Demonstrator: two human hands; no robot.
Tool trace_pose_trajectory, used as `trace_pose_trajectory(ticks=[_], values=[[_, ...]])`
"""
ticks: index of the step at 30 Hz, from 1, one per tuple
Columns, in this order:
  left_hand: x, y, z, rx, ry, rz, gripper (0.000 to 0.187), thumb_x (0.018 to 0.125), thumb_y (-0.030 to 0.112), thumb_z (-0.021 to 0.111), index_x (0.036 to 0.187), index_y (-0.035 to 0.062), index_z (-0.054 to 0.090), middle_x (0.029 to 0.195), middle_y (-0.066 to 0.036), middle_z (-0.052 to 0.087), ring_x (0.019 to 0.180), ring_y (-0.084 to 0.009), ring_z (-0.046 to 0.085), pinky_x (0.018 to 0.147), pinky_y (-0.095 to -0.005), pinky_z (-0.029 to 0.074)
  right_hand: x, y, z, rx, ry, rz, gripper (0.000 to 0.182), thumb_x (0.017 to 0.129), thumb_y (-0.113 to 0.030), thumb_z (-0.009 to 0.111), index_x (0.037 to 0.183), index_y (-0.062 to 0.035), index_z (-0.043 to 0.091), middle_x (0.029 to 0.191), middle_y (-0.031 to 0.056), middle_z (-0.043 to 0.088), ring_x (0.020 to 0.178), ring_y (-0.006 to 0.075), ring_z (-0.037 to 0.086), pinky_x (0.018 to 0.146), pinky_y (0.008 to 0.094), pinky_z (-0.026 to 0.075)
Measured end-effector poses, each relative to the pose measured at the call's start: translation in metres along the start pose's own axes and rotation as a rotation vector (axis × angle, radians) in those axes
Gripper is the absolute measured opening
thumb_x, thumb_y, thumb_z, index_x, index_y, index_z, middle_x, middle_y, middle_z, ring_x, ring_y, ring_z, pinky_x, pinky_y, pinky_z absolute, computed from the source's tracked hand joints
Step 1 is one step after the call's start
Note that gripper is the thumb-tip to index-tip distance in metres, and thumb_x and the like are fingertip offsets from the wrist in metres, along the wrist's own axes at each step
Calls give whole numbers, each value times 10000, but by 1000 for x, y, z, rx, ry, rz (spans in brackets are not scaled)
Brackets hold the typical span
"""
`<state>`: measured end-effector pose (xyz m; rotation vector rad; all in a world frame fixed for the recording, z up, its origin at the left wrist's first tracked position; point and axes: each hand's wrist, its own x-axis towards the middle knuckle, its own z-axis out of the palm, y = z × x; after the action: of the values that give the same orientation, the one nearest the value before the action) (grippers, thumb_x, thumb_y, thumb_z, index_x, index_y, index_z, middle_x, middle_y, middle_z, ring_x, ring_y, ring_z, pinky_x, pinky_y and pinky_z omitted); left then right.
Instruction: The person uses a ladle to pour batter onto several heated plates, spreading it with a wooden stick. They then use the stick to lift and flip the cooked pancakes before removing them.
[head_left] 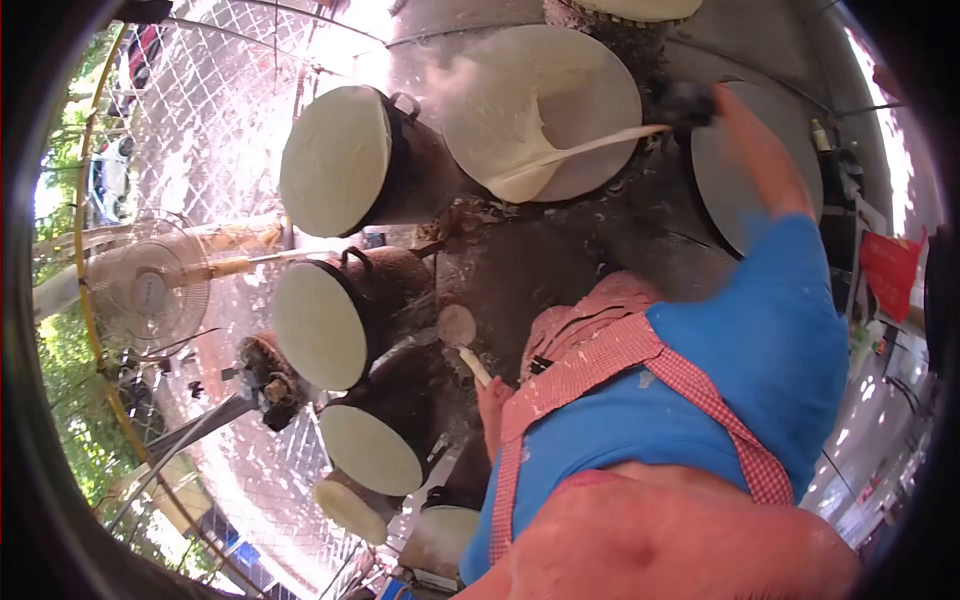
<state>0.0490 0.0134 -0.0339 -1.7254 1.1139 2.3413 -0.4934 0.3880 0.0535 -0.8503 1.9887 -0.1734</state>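
Observation:
My right hand (690,105), dark and blurred as if gloved or wrapped in cloth, is closed on a long pale stick (600,143). The stick lies across a large round griddle (590,75), its far end at the edge of a thin whitish layer (495,110) that covers the griddle's left part. Lower down, my left hand (490,400) grips the light handle of a ladle (457,325) with a round, flat-looking head, held away from the griddle. Beside my right forearm is another round pale griddle (745,165).
Several pale-topped round drums stand on the left, among them one at upper left (335,160) and one below it (318,325). Beyond them are a fan (150,292) and a wire fence. A red cloth (892,270) hangs at the right.

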Motion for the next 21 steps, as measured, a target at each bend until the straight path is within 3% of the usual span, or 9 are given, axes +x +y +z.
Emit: trace_pose_trajectory(ticks=[2, 4, 8, 12, 13, 15, 18, 20, 21], values=[[8, 6, -12, 51, -44, -15, 389, 771, -10, 477, 1086, 177, 344, 529, 21, 305, 366, -58, 276, 320, -186, 245, -78, 34, 59, -134, 99, 487, 391, 863, -387, 401, 691, -88, 586, 606, 45, 555, 468, 136, 459, 468, 325, 394], [12, 30, -22, -82, -143, -157, 321, 774, 13, 485, 1012, 186, 360, 519, 28, 306, 349, -60, 281, 291, -192, 234, -155, 8, 135, 386, 346, 687, 342, 854, -353, 400, 763, -88, 596, 671, 42, 574, 548, 160, 516, 548, 319, 439], [43, 51, -67, -66, -317, -282, 248, 800, 50, 476, 954, 208, 362, 504, 36, 284, 333, -56, 282, 258, -190, 218, -85, -78, 297, 472, 816, 374, 248, 803, -277, 455, 904, -85, 575, 664, 71, 573, 560, 195, 531, 530, 332, 445], [11, 83, -46, -185, -436, -256, 148, 836, 78, 438, 879, 211, 390, 496, 35, 275, 313, -45, 258, 238, -170, 216, 77, -209, 323, -26, 1650, -95, 320, 751, -200, 509, 1046, -82, 554, 657, 100, 572, 571, 230, 546, 512, 345, 450], [3, 86, -46, -173, -433, -251, 148, 836, 78, 438, 879, 211, 390, 496, 35, 275, 313, -45, 258, 238, -170, 216, 78, -228, 317, -15, 1658, -91, 320, 751, -200, 509, 1046, -82, 554, 657, 100, 572, 571, 230, 546, 512, 345, 450], [-12, 97, -57, -303, -693, -239, 134, 854, 106, 414, 944, 205, 408, 504, 36, 279, 317, -50, 261, 243, -180, 234, 72, -262, 295, 148, 1110, 356, 220, 795, -220, 440, 932, -129, 587, 814, 167, 582, 707, 314, 568, 614, 411, 445], [-42, 95, -63, -315, -1063, -142, 413, 866, 122, 393, 1234, 269, 279, 567, 5, 320, 332, -60, 273, 267, -194, 277, 64, -198, 330, 14, 1177, 430, 207, 801, -239, 440, 907, -137, 586, 802, 166, 584, 662, 312, 567, 559, 435, 430], [-65, 105, -65, -380, -1163, -86, 513, 864, 119, 396, 1304, 293, 199, 596, -10, 338, 335, -65, 277, 274, -198, 288, 11, -213, 313, 899, 1194, 346, 226, 818, -274, 418, 881, -133, 583, 809, 160, 584, 688, 319, 565, 593, 431, 435], [-72, 103, -63, -396, -1182, -52, 554, 861, 113, 399, 1318, 304, 150, 620, -21, 344, 349, -70, 284, 287, -195, 299, 26, -214, 308, 892, 1209, 353, 226, 818, -274, 418, 881, -133, 583, 809, 160, 584, 688, 319, 565, 593, 431, 435]])
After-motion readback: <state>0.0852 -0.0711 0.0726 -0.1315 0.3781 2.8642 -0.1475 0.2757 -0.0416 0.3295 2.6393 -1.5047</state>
